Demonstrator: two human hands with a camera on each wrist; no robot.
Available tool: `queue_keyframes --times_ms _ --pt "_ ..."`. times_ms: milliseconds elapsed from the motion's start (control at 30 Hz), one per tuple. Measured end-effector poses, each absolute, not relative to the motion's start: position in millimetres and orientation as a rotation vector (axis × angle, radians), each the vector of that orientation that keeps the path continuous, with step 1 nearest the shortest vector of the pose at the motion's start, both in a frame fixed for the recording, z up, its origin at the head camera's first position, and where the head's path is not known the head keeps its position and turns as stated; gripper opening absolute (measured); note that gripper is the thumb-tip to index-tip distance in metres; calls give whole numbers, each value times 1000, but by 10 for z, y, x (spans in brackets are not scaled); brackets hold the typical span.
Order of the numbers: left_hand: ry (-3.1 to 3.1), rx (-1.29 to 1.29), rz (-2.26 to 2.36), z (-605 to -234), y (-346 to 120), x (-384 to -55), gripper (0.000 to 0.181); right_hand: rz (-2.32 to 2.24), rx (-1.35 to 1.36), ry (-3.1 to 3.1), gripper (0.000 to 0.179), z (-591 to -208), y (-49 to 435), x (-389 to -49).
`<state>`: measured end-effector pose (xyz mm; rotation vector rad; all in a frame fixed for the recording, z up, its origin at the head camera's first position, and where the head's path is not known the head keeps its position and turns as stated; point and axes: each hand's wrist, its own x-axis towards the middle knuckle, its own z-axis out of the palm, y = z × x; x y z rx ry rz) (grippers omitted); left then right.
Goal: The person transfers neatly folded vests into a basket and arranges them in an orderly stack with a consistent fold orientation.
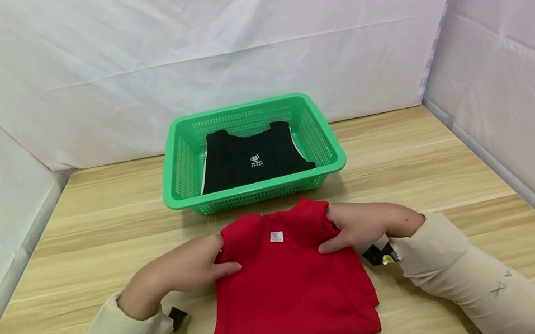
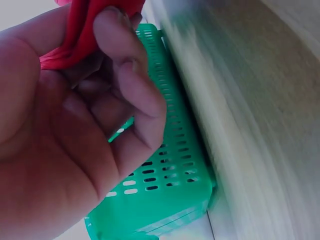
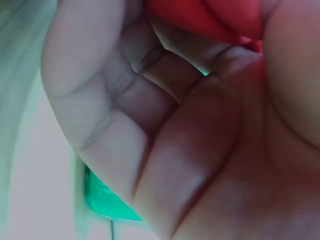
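A folded red vest (image 1: 294,293) lies on the table in front of me, a small white label (image 1: 276,237) at its neck. My left hand (image 1: 186,265) grips its upper left edge, thumb on top and the other fingers underneath. At the upper right edge, my right hand (image 1: 363,223) pinches the cloth the same way. The left wrist view shows red cloth (image 2: 82,35) between the thumb and curled fingers. In the right wrist view, red cloth (image 3: 210,20) sits between the thumb and fingers, whose tips are mostly hidden.
Just beyond the red vest stands a green plastic basket (image 1: 256,188) with perforated walls. Inside it lies a black vest (image 1: 231,163) with a white print, pale cloth showing at its sides. White sheeting (image 1: 235,75) encloses the wooden table (image 1: 102,222) at the back and both sides.
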<state>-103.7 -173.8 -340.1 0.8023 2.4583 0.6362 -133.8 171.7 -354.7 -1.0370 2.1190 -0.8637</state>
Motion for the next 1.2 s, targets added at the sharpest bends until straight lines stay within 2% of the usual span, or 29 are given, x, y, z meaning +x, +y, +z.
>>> queue_keyframes --times_ms 133,300,500,633,833,900,1000,1200 --pt "2452 782 678 -3383 -1761 -1053 40 -885 -1049 2138 42 -3511 1729 -1333" --pt "2422 776 742 -3352 -1779 -1077 31 -919 -1029 2164 47 -3477 1737 -1325" --pt "2409 787 805 -3334 -1788 -1082 17 -957 -1010 2196 44 -3426 1750 -1306" --pt "2421 798 836 -3317 -1798 -1080 14 -994 -977 2208 39 -3396 1744 -1305" --pt "2463 802 872 -3257 -1814 -1083 20 -1025 -970 2272 20 -3342 1708 -1313" --pt "2476 812 896 -3242 -1828 -1085 21 -1052 -976 2294 17 -3332 1689 -1313" --pt "2482 831 951 -3226 -1849 -1092 13 -1100 -981 2312 21 -3308 1668 -1303" --pt "2487 837 1057 -3157 -1854 -1124 35 -1213 -934 2348 36 -3245 1683 -1281"
